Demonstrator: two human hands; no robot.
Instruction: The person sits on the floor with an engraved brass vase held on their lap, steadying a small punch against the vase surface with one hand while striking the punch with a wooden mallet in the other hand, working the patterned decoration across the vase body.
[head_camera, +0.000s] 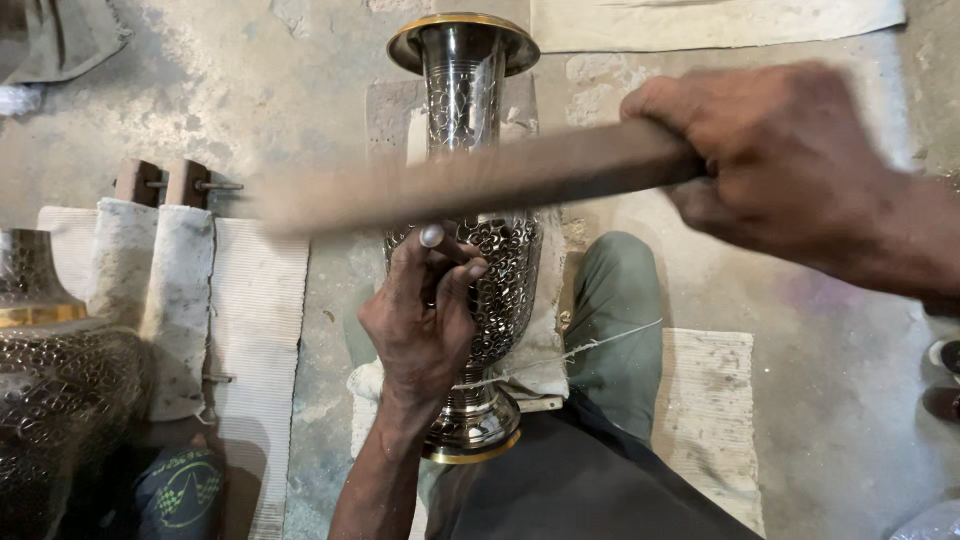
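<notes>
A tall engraved metal vase (500, 260) with gold rims lies lengthwise between my legs, its mouth pointing away from me. My left hand (420, 315) pinches a small punch tool (445, 245) against the vase's belly. My right hand (780, 165) grips one end of a long wooden stick (460, 185). The stick is blurred with motion and crosses above the vase's neck and the punch.
A second engraved vase (50, 370) stands at the left edge beside a cloth-wrapped wooden block (155, 270). Woven mats (255, 330) lie on the concrete floor. A thin string (580, 350) runs across my trouser leg (625, 320). A cloth (700, 20) lies at the top.
</notes>
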